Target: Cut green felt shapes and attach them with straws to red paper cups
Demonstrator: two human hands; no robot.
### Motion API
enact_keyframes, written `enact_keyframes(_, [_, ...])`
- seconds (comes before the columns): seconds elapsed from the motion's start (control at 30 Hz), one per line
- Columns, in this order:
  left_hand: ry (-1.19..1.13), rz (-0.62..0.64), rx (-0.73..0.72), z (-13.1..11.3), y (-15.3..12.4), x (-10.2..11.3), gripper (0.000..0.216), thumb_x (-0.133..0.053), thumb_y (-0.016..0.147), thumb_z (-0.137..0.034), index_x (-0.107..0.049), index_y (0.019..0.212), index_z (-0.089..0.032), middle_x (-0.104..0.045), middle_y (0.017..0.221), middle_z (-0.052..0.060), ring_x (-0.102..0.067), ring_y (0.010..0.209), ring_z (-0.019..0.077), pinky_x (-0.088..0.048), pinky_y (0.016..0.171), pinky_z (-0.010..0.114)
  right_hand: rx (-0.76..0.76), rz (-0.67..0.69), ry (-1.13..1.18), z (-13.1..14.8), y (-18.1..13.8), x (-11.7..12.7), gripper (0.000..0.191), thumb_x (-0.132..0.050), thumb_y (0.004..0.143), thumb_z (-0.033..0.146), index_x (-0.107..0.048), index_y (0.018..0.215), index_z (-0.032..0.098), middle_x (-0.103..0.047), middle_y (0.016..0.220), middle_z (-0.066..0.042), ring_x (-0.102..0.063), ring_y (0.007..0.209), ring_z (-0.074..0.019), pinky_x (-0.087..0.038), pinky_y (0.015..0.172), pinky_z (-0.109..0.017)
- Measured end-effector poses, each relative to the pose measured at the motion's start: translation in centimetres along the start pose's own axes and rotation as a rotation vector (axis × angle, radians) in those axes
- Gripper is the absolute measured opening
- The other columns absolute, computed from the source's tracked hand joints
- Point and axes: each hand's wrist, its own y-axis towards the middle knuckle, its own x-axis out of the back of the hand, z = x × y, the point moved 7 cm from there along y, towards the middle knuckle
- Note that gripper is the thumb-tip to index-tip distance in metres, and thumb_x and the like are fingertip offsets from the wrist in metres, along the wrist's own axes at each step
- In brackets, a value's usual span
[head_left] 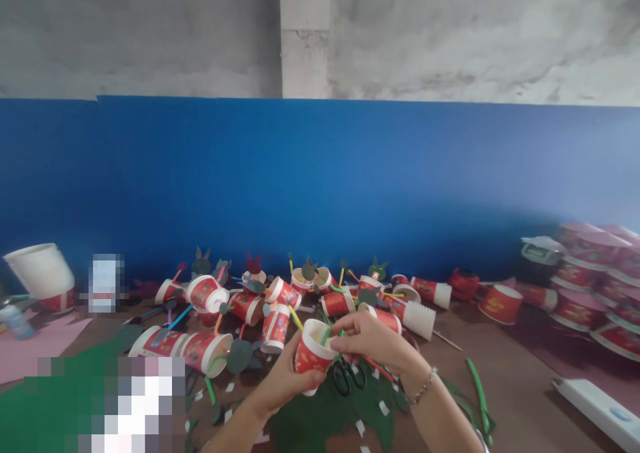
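My left hand (283,380) wraps round a red paper cup (313,356) with a white rim, held tilted above the table. The fingers of my right hand (367,340) are pinched at the cup's rim, on a short green straw (325,336) that reaches into the cup; the fingertips are partly hidden. A yellow straw (296,318) shows just behind the cup's left edge. Black-handled scissors (349,375) lie right below my hands on dark green paper (330,416).
Many red paper cups with coloured straws and dark paper shapes, such as this lying cup (206,354), crowd the table before the blue wall panel (320,173). Stacked red cups (583,306) stand right, near a white box-like object (597,406). A white bucket (41,270) is left.
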Motion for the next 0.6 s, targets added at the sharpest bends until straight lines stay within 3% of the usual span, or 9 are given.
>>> enact_keyframes(0.17, [0.092, -0.009, 0.0, 0.6, 0.4, 0.1, 0.069, -0.082, 0.056, -0.03, -0.052, 0.117, -0.02, -0.064, 0.094, 0.006, -0.059, 0.078, 0.0167, -0.044, 0.069, 0.024, 0.021, -0.106, -0.27, 0.1, -0.1, 0.2, 0.018, -0.062, 0.07, 0.03, -0.07, 0.082, 0.018, -0.052, 0.043, 0.004, -0.045, 0.04, -0.0092, -0.028, 0.04, -0.02])
enact_keyframes(0.23, [0.119, -0.049, -0.02, 0.9, 0.5, 0.1, 0.066, -0.08, 0.059, -0.03, -0.051, 0.118, -0.021, -0.064, 0.092, 0.005, -0.058, 0.075, 0.0156, -0.044, 0.066, 0.024, 0.069, -0.191, -0.403, 0.6, 0.0, 0.3, 0.016, -0.061, 0.071, 0.032, -0.069, 0.07, 0.018, -0.049, 0.043, 0.004, -0.041, 0.041, -0.0089, -0.024, 0.041, -0.021])
enact_keyframes(0.33, [0.111, -0.056, -0.077, 0.7, 0.4, -0.6, 0.062, -0.078, 0.062, -0.031, -0.051, 0.117, -0.021, -0.063, 0.099, 0.006, -0.059, 0.084, 0.0182, -0.045, 0.073, 0.026, 0.145, -0.294, -0.541, 1.6, -0.1, 0.2, 0.027, -0.061, 0.072, 0.033, -0.06, 0.051, 0.017, -0.047, 0.046, 0.003, -0.038, 0.046, -0.0093, -0.023, 0.045, -0.023])
enact_keyframes(0.43, [0.093, -0.061, -0.137, 0.0, 0.3, -0.7, 0.066, -0.076, 0.064, -0.039, -0.05, 0.121, -0.02, -0.062, 0.108, 0.01, -0.057, 0.098, 0.0243, -0.044, 0.083, 0.032, 0.191, -0.266, -0.516, 1.9, 0.0, 0.1, 0.03, -0.057, 0.074, 0.034, -0.058, 0.05, 0.016, -0.046, 0.048, 0.003, -0.037, 0.048, -0.0097, -0.024, 0.047, -0.023])
enact_keyframes(0.53, [0.072, -0.26, -0.213, -1.0, 0.0, 1.1, 0.057, -0.064, 0.073, -0.05, -0.054, 0.121, -0.021, -0.057, 0.12, 0.009, -0.048, 0.115, 0.0263, -0.036, 0.097, 0.035, 0.21, -0.225, -0.468, 1.7, 0.1, 0.4, 0.031, -0.055, 0.075, 0.035, -0.059, 0.05, 0.016, -0.044, 0.048, 0.004, -0.033, 0.047, -0.0094, -0.023, 0.046, -0.023])
enact_keyframes(0.6, [0.086, -0.424, -0.241, -1.7, -0.2, 2.4, 0.047, -0.056, 0.079, -0.053, -0.061, 0.113, -0.022, -0.06, 0.117, 0.007, -0.046, 0.117, 0.0247, -0.033, 0.1, 0.034, 0.225, -0.226, -0.462, 1.6, 0.1, 0.8, 0.031, -0.055, 0.074, 0.035, -0.058, 0.05, 0.016, -0.041, 0.048, 0.004, -0.032, 0.047, -0.0092, -0.023, 0.046, -0.023])
